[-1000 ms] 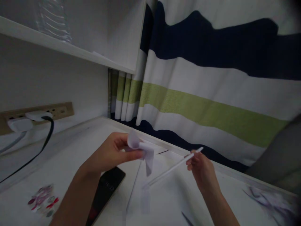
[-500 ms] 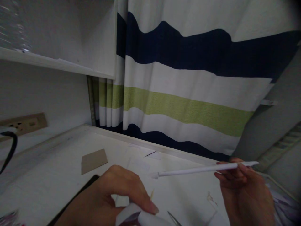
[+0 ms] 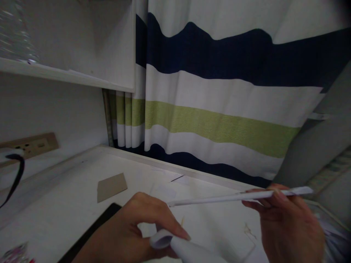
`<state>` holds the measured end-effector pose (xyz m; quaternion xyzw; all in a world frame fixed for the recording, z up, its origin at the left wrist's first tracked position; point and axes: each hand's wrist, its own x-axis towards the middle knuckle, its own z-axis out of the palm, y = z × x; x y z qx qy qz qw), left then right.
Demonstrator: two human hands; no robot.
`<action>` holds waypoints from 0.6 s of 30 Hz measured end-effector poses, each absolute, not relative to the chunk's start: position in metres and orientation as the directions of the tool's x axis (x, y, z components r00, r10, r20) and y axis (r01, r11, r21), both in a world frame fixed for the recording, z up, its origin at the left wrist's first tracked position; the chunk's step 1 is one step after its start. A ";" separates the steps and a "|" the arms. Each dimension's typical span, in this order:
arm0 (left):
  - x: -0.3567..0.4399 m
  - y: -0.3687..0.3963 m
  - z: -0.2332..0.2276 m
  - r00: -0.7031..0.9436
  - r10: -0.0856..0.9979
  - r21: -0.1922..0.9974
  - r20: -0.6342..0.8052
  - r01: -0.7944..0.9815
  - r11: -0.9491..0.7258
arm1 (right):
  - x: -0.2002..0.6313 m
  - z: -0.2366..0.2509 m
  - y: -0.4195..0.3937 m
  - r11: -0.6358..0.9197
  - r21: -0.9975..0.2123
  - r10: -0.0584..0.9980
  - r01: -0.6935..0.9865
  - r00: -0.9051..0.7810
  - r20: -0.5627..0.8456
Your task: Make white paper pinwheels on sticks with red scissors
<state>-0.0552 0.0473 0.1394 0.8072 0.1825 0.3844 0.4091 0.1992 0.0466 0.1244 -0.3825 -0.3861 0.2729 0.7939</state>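
Near the bottom middle, my left hand (image 3: 137, 226) pinches a curled sheet of white paper (image 3: 197, 252) between thumb and fingers, and the sheet's rolled end opens toward the left. On the right, my right hand (image 3: 290, 223) grips a thin white rolled paper stick (image 3: 214, 199), held nearly level. The stick's far end reaches left, just above my left hand's knuckles; whether it touches them I cannot tell. A small yellowish sliver (image 3: 182, 221) shows beyond my left fingertips.
A grey-brown card (image 3: 112, 187) lies on the white desk (image 3: 68, 197), with a dark flat object (image 3: 93, 228) partly under my left arm. Thin scraps (image 3: 248, 230) lie near my right hand. Behind the desk hangs a striped curtain (image 3: 205, 117); a shelf (image 3: 82, 78) juts out upper left.
The paper stick's far end has moved left, to above my left hand. The curled paper has shifted slightly right, and a pointed metal tip seen earlier beside it no longer shows.
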 end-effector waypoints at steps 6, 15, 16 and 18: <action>-0.049 0.049 0.133 0.663 0.578 0.745 0.477 0.044 -0.666 | 0.186 0.117 0.041 0.449 -0.875 0.858 0.179 0.185 0.479; -0.033 0.044 0.139 0.715 0.564 0.760 0.413 0.070 -0.646 | 0.164 0.120 0.024 0.122 -0.983 0.949 0.136 -0.305 0.076; -0.033 0.043 0.139 0.713 0.559 0.754 0.424 0.065 -0.654 | 0.164 0.119 0.022 0.107 -0.985 0.940 0.133 -0.337 0.057; -0.032 0.043 0.140 0.700 0.552 0.740 0.454 0.048 -0.670 | 0.162 0.119 0.018 0.101 -0.987 0.937 0.123 -0.346 0.053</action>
